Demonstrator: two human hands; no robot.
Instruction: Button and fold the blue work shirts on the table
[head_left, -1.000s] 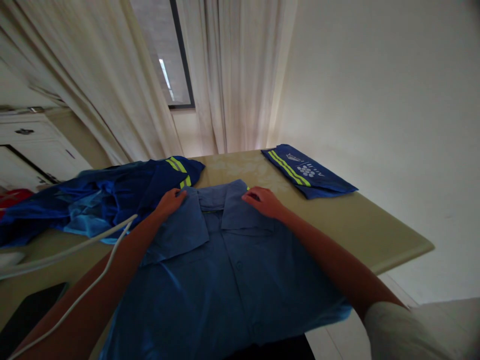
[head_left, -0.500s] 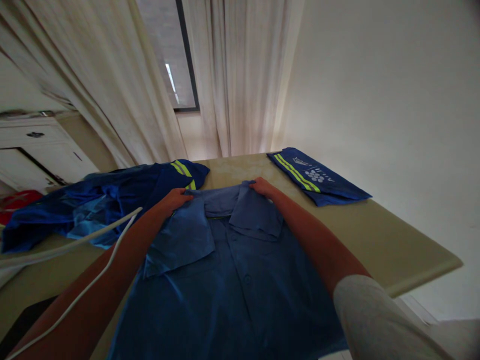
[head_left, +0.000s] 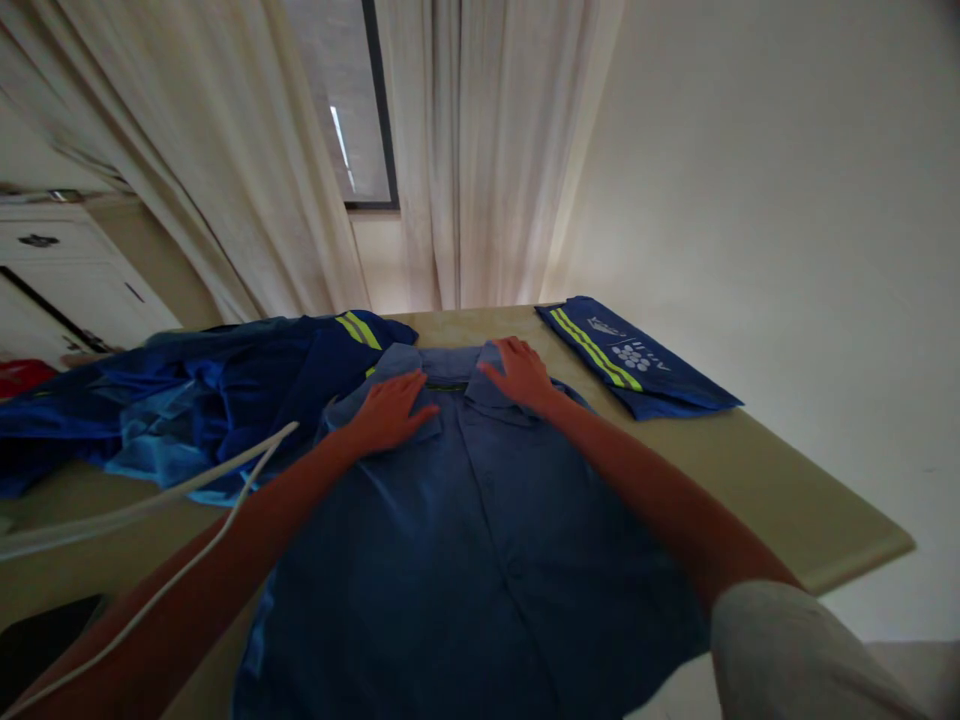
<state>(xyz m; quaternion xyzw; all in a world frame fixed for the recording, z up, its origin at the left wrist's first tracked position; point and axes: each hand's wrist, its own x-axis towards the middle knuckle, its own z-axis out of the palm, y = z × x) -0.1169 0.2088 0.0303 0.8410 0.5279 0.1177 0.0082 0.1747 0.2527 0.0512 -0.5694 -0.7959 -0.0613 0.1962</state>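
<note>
A blue button-up shirt (head_left: 480,560) lies front side up on the beige table (head_left: 772,500), collar at the far end. My left hand (head_left: 390,412) lies flat and open on the left collar flap. My right hand (head_left: 519,372) rests flat with fingers spread on the right collar flap. Both palms press the cloth; neither hand grips anything.
A rumpled heap of blue garments with yellow-green stripes (head_left: 195,400) covers the table's left part. A folded blue garment with reflective stripes (head_left: 637,356) sits at the far right corner. A white cable (head_left: 172,490) crosses my left arm. Curtains (head_left: 480,150) hang behind; a white cabinet (head_left: 67,280) stands left.
Both hands let go of the collar's far edge and now lie flat on the collar flaps, which are folded down. The shirt sits further up the table.
</note>
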